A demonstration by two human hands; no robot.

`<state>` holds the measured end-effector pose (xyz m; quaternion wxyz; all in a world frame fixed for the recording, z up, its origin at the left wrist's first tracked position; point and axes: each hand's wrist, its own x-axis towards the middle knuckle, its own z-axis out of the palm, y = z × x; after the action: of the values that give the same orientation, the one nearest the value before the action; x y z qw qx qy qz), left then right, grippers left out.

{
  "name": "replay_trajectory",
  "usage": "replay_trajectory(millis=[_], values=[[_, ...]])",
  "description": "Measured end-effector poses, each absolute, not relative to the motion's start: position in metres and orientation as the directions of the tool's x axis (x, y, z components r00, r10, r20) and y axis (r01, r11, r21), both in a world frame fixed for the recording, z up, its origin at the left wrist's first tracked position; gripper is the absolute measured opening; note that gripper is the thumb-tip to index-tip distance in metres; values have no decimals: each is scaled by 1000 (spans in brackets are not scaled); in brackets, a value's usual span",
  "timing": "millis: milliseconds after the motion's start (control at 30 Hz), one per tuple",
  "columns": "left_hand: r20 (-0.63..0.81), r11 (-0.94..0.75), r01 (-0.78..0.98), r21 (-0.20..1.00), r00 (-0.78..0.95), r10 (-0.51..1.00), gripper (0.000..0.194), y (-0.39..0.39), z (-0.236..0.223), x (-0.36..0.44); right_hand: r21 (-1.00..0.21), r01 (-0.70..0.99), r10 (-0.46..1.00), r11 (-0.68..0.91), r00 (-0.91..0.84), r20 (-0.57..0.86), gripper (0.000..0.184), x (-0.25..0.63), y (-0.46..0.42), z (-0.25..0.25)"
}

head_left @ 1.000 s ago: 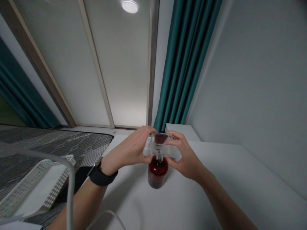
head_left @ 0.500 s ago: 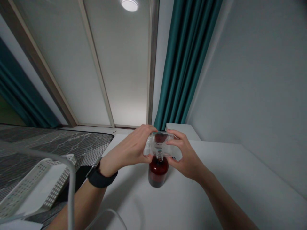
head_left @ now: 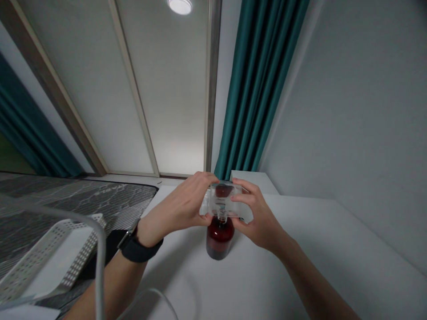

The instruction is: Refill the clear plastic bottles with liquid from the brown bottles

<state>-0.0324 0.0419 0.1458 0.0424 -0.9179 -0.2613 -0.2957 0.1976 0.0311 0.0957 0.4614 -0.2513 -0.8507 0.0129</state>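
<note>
Both hands grip a clear, squarish container [head_left: 221,201] from its two sides. My left hand [head_left: 187,202], with a dark watch on the wrist, has fingers over the left edge and thumb below. On the right side, my right hand [head_left: 256,218] has its fingers on the upper edge and face, thumb underneath. Just below stands a dark red-brown bottle [head_left: 219,240], upright on the white table [head_left: 260,275]. A narrow clear part under the container meets the bottle's top; whether it goes inside I cannot tell. Dark red shows through the container's upper part.
A white perforated basket [head_left: 55,253] lies at the left, beside a dark object [head_left: 90,258]. A pale curved tube [head_left: 99,266] crosses the near left, and a thin white cable [head_left: 156,291] runs over the table. A white box-like block [head_left: 256,180] stands behind the hands.
</note>
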Motion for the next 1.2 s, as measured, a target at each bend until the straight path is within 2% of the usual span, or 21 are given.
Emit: replay_trajectory(millis=[367, 700, 1200], values=[[567, -854, 514, 82, 681, 464, 58, 40, 147, -32, -244, 415, 429, 877, -445, 786, 56, 197, 30, 96], [567, -849, 523, 72, 679, 466, 57, 38, 148, -33, -201, 421, 396, 885, -449, 801, 50, 196, 29, 97], [583, -861, 503, 81, 676, 450, 60, 36, 150, -33, -178, 448, 393, 876, -450, 802, 54, 197, 26, 101]])
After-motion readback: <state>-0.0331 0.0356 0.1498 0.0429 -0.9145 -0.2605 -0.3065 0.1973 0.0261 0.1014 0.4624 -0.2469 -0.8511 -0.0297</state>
